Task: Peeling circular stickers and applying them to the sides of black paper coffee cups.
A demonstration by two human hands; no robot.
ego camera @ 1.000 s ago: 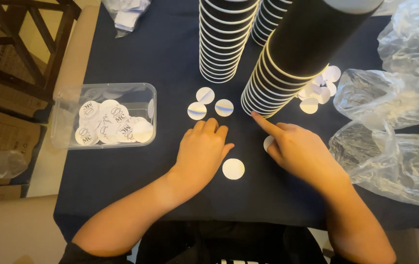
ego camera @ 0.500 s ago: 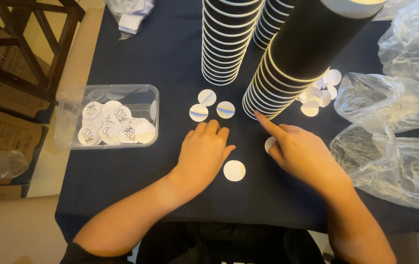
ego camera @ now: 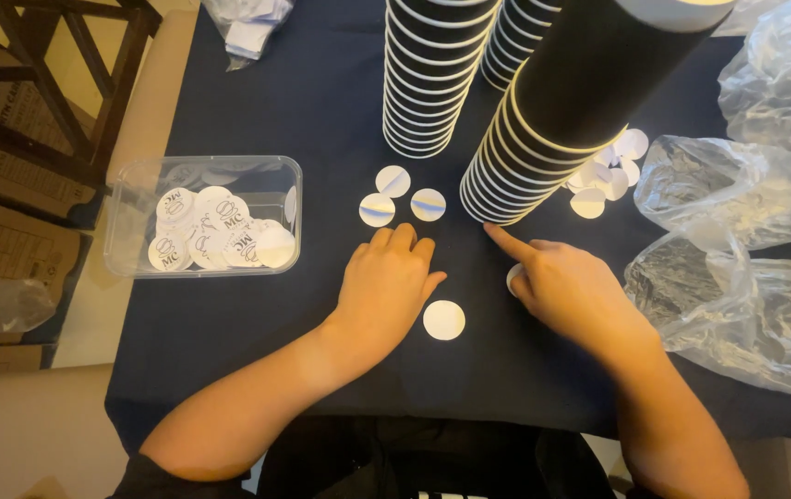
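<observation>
the left hand lies flat and released on the dark tablecloth, a white round sticker just beside its thumb. the right hand pinches another sticker, forefinger pointing at the leaning cup stack close ahead; open cloth toward the near edge.

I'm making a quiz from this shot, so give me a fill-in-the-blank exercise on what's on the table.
1. The printed round stickers lie in a clear plastic ____.
2. The right hand points its ____ finger at the leaning cup stack.
3. The left hand lies ____ on the dark cloth.

Missing words: tub; index; flat
</observation>
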